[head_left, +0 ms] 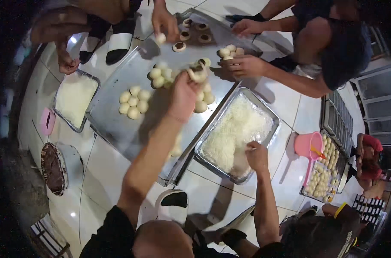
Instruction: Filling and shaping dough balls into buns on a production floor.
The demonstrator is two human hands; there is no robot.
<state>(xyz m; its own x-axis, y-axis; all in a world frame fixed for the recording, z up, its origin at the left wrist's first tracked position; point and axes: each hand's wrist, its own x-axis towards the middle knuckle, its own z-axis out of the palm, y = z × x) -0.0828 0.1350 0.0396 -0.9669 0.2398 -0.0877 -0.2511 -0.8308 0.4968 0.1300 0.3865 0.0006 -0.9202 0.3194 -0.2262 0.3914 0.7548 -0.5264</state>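
Over the metal tray (113,105) my left hand (183,96) is raised, a little smeared by motion. Its fingers pinch an opened dough piece (198,75) with dark filling showing. Pale dough balls (134,102) lie in clusters around and below that arm. My right hand (257,155) hovers at the right side of a smaller metal pan (200,152) heaped with pale shredded cheese (230,135). Its fingers are closed together; whatever they may hold is too small to make out. Flattened dough rounds with dark filling (205,38) lie at the tray's far end.
Co-workers' hands (247,67) reach in from the far right and far left, one with a dough ball (160,38). Left stand another cheese pan (77,129) and a bucket of brown paste (53,170). A pink dipper (305,144) and dough-filled trays (318,182) are at right.
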